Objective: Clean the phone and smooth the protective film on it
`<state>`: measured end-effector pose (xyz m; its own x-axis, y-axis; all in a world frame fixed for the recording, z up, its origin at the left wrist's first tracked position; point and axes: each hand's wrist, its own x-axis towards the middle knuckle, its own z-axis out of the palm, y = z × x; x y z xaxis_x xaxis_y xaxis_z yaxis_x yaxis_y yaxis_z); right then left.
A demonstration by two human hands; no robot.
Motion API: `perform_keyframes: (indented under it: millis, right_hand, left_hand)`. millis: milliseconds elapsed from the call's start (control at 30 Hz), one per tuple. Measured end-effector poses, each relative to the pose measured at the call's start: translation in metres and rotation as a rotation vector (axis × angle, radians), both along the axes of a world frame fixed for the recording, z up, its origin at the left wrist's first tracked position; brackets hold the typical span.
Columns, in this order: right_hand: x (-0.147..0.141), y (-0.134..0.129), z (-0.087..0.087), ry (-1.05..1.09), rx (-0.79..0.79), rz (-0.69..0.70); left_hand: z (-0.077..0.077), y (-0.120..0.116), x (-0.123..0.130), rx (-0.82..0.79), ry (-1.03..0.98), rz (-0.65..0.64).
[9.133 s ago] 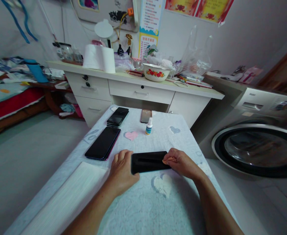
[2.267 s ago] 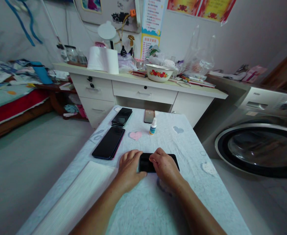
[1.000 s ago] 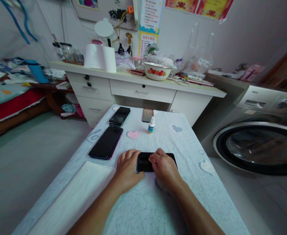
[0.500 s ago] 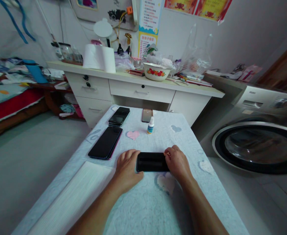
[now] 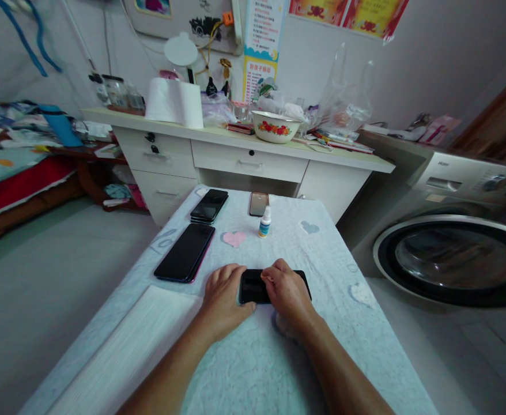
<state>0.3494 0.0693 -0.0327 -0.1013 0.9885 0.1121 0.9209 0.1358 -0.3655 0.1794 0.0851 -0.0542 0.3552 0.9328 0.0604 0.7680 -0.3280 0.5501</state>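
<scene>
Shifted left from the black phone's [image 5: 253, 290] right end — right hand [image 5: 288, 292], fingers pinched shut over its screen.
Left hand [image 5: 223, 301] grips its left end on the surface [image 5: 244, 372], just below frame center — white bottle [image 5: 264, 223] above.

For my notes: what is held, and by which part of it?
The black phone, at its left end, by the left hand; what the right hand pinches is unclear.
</scene>
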Motion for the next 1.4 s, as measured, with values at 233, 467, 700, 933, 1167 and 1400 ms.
perform_keyframes:
  millis: [233,467,700,933,1167,1400]
  right_hand:
    - [0.029,0.0,0.011,-0.018,-0.059,-0.165]
    - [0.057,-0.001,0.013,-0.049,-0.094,-0.292]
    - [0.05,-0.003,0.013,-0.054,-0.113,-0.246]
    - [0.022,-0.008,0.009,0.02,-0.088,-0.062]
    - [0.017,-0.01,0.004,0.082,-0.088,0.052]
    - [0.032,-0.009,0.01,0.023,-0.086,-0.068]
  left_hand:
    - [0.0,0.001,-0.002,-0.025,-0.001,-0.016]
    - [-0.002,0.001,-0.002,-0.032,0.0,-0.015]
    - [-0.002,0.001,-0.003,-0.023,0.002,-0.02]
    - [-0.003,0.001,-0.002,-0.011,0.005,-0.016]
    - [-0.005,0.002,-0.002,-0.019,0.0,-0.005]
    - [-0.003,0.002,-0.002,-0.003,-0.006,-0.011]
